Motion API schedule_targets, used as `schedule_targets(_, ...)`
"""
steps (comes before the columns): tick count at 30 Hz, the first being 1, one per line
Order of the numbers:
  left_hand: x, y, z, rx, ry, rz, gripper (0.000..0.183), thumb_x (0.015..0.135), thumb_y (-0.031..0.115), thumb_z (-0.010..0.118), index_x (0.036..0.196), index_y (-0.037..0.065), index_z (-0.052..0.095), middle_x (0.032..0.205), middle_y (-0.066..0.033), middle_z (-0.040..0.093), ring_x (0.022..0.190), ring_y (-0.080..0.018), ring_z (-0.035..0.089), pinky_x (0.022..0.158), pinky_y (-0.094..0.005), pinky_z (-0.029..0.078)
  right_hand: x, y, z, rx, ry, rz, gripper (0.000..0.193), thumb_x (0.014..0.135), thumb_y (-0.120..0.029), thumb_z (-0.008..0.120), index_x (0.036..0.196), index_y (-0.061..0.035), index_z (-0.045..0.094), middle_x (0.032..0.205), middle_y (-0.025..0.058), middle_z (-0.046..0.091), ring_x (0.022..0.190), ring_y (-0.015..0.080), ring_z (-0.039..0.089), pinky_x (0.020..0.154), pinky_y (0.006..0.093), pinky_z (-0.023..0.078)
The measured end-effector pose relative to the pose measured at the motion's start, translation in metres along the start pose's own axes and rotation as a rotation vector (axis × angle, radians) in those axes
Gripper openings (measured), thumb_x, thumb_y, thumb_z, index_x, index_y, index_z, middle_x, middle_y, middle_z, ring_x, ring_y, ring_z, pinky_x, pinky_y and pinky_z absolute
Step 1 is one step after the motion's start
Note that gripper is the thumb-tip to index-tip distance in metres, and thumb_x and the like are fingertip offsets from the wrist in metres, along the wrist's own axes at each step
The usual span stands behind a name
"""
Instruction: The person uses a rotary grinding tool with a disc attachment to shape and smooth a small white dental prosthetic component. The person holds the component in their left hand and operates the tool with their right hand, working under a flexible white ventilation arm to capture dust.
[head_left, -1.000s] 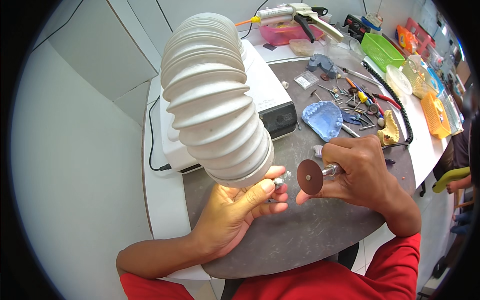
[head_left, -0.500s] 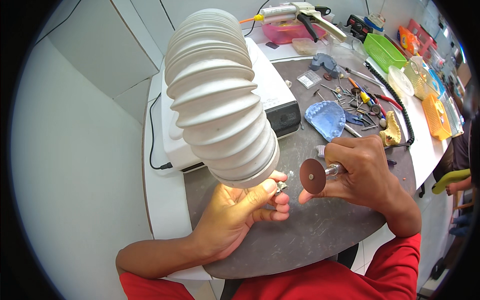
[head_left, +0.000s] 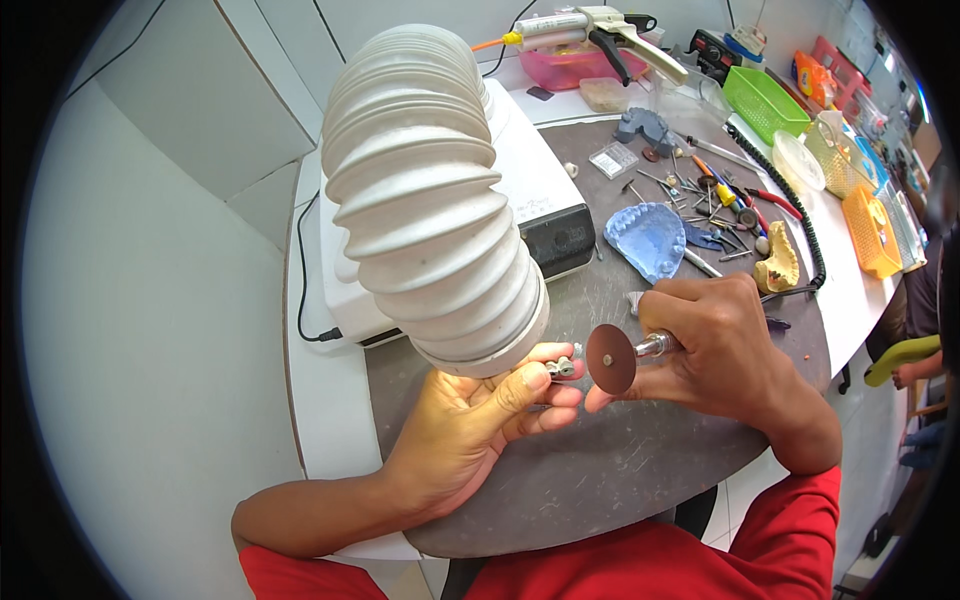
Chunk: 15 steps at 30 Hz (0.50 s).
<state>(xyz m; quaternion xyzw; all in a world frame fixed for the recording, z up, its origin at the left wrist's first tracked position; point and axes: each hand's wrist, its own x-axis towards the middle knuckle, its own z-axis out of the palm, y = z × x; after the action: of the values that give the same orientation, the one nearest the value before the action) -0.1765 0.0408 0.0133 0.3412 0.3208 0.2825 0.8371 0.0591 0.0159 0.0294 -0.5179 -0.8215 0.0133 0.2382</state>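
My left hand [head_left: 455, 440] pinches a small silvery metal dental piece [head_left: 563, 368] between thumb and fingers, just below the mouth of a white ribbed suction hose [head_left: 430, 220]. It looks like joined tooth crowns. In my right hand [head_left: 725, 345] is a rotary handpiece [head_left: 655, 344], its silver tip showing past the fingers. A round brown cutting disc [head_left: 618, 345] is mounted on that tip. The disc's left edge stands close to the metal piece, with a small gap between them. The right thumb reaches under the disc, near the left fingertips.
Behind the hose stands a white machine [head_left: 510, 150]. A blue dental cast [head_left: 645, 240], a yellow cast [head_left: 778, 268], a grey cast [head_left: 645, 128] and several scattered burs [head_left: 715, 205] lie beyond my right hand. Baskets, including a green one [head_left: 765, 105], line the back right.
The disc and my right hand have shifted slightly left, nearer the metal piece. The metal piece has turned in my left fingers and shows a different side.
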Motion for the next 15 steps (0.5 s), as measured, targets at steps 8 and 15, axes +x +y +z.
schedule_targets(8,0.0027,-0.0021,0.0005,-0.013,0.006,0.065,0.022,0.098,0.012,0.058,0.118,0.003,0.057,0.103,-0.0108,0.066,0.097,-0.0177,0.066,0.084,-0.0281,0.057,0.0009,-0.0026,0.0048,0.038,0.022,-0.004,0.061,0.057,-0.050,0.090,0.056,-0.0063,0.048,0.050,0.0028,0.042,0.042,0.0177,0.042,0.041,0.0342,0.032)
schedule_targets(15,0.0041,-0.0032,-0.0011,-0.079,-0.044,0.047,0.019,0.098,0.010,0.058,0.116,0.004,0.055,0.099,-0.0117,0.067,0.093,-0.0201,0.068,0.084,-0.0281,0.057,0.0022,-0.0029,0.0018,0.002,-0.027,0.018,0.064,0.070,-0.063,0.076,0.056,-0.0064,0.050,0.052,0.0055,0.050,0.044,0.0242,0.055,0.042,0.0356,0.041)
